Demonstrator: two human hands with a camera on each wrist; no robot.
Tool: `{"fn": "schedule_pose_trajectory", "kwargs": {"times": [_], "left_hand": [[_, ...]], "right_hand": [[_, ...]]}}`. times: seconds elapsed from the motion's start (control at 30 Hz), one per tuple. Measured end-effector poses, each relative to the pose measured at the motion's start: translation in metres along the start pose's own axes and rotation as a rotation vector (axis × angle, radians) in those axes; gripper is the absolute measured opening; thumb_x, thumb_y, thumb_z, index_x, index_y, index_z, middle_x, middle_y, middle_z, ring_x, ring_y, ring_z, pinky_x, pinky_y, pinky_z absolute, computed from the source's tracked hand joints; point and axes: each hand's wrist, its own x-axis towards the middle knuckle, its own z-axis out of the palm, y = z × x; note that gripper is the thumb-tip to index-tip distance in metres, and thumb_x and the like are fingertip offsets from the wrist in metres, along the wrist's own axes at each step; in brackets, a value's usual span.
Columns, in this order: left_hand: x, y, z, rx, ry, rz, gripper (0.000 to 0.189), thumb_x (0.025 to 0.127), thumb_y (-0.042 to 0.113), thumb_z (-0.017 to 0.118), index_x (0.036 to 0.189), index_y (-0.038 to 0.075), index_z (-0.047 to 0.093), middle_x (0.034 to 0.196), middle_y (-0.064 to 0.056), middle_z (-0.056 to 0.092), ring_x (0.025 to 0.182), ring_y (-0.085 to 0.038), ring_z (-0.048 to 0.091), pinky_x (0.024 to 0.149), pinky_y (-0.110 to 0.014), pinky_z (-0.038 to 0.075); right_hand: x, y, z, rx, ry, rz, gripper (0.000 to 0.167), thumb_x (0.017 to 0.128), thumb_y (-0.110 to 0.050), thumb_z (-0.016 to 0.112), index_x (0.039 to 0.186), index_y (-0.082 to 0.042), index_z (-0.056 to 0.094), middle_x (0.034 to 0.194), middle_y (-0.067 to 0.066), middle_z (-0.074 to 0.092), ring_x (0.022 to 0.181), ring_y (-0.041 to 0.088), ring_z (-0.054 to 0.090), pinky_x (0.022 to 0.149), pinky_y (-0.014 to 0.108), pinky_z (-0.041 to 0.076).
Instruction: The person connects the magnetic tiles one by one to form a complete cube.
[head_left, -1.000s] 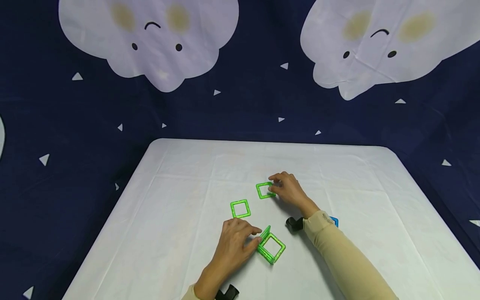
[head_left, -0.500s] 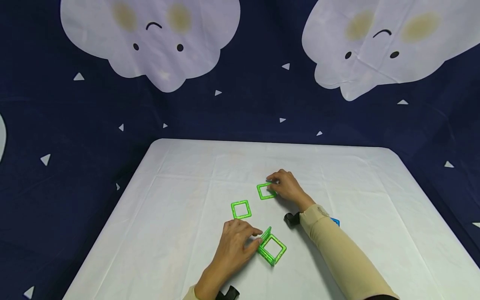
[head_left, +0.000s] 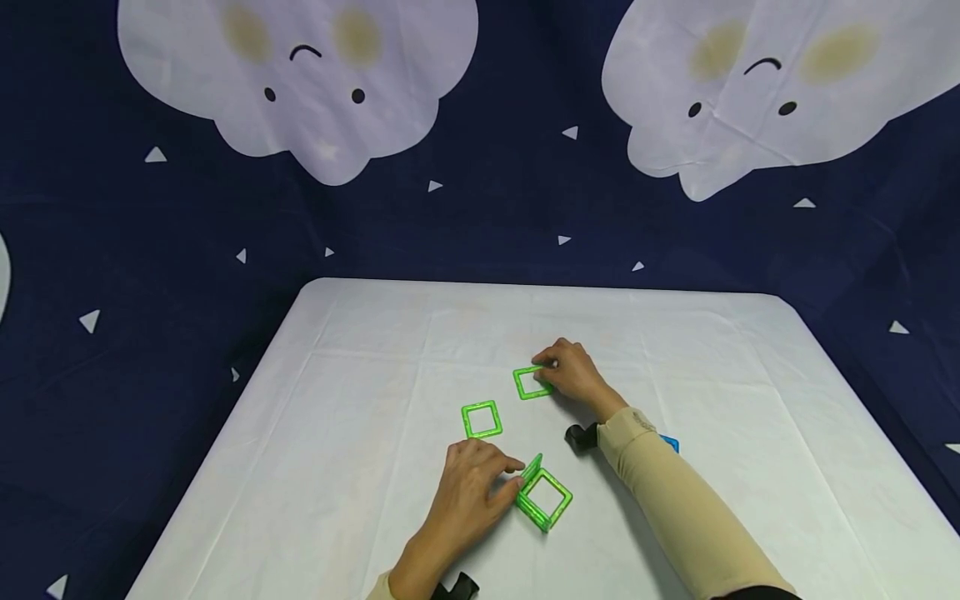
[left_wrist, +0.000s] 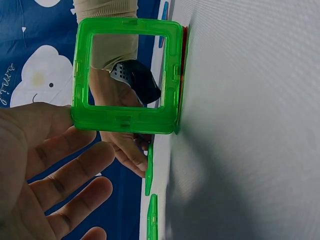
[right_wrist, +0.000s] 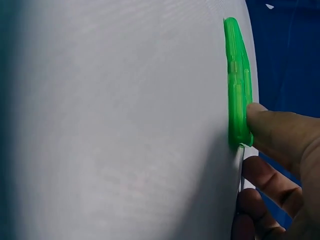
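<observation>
Two green magnetic tiles are joined near the front of the table: a flat square point(head_left: 558, 482) with another square standing up along its left side. My left hand point(head_left: 468, 487) pinches that upright tile point(left_wrist: 125, 120) at a corner between thumb and index finger, while its other fingers spread loosely. Farther back, my right hand point(head_left: 573, 371) pinches the right edge of a flat green tile point(right_wrist: 237, 100). Its thumb lies on the tile's upper face in the right wrist view, and the other fingers curl by the edge.
One more green square tile point(head_left: 467, 417) lies flat between the hands. A blue piece point(head_left: 670, 442) shows partly behind the right sleeve point(head_left: 675, 492). All of them are on the white-covered table point(head_left: 360, 400), in front of a dark blue cloud-print cloth point(head_left: 495, 225).
My right hand has shifted slightly left and away from me, its fingers farther over the tile's edge. The left hand and the joined tiles have stayed in place.
</observation>
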Motion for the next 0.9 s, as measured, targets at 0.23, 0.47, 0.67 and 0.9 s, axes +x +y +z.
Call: {"fn": "schedule_pose_trajectory", "kwargs": {"times": [0.23, 0.47, 0.67, 0.9], "left_hand": [[0.0008, 0.0001, 0.0004, 0.020, 0.005, 0.002, 0.005, 0.075, 0.026, 0.076, 0.078, 0.023, 0.072, 0.078, 0.013, 0.066, 0.090, -0.007, 0.057, 0.089, -0.036, 0.040], [0.0008, 0.0007, 0.0003, 0.040, 0.007, 0.002, 0.006, 0.075, 0.027, 0.076, 0.073, 0.022, 0.072, 0.076, 0.013, 0.065, 0.089, -0.008, 0.057, 0.089, -0.036, 0.040], [0.0004, 0.0009, 0.0006, 0.041, 0.014, 0.009, 0.006, 0.075, 0.026, 0.076, 0.073, 0.022, 0.072, 0.076, 0.012, 0.065, 0.088, -0.008, 0.057, 0.089, -0.036, 0.039], [-0.0001, 0.0012, 0.0004, 0.038, 0.020, 0.007, 0.006, 0.074, 0.025, 0.076, 0.072, 0.022, 0.072, 0.076, 0.012, 0.065, 0.088, -0.008, 0.057, 0.089, -0.036, 0.039]], "right_hand": [[0.0002, 0.0008, 0.0009, 0.009, 0.030, -0.018, 0.015, 0.076, -0.014, 0.073, 0.091, -0.011, 0.074, 0.089, 0.008, 0.064, 0.083, 0.025, 0.054, 0.075, 0.037, 0.040], [0.0002, 0.0028, 0.0029, 0.013, 0.038, 0.004, 0.007, 0.077, -0.013, 0.072, 0.084, -0.012, 0.073, 0.087, 0.007, 0.063, 0.082, 0.025, 0.053, 0.075, 0.037, 0.039], [-0.0005, 0.0037, 0.0031, 0.049, 0.029, 0.030, 0.007, 0.077, -0.015, 0.073, 0.084, -0.013, 0.073, 0.087, 0.006, 0.063, 0.081, 0.022, 0.052, 0.076, 0.034, 0.039], [-0.0026, 0.0031, -0.0001, 0.162, 0.006, 0.085, 0.006, 0.081, -0.015, 0.071, 0.087, -0.014, 0.070, 0.088, 0.005, 0.068, 0.084, 0.020, 0.057, 0.080, 0.035, 0.042]]}}
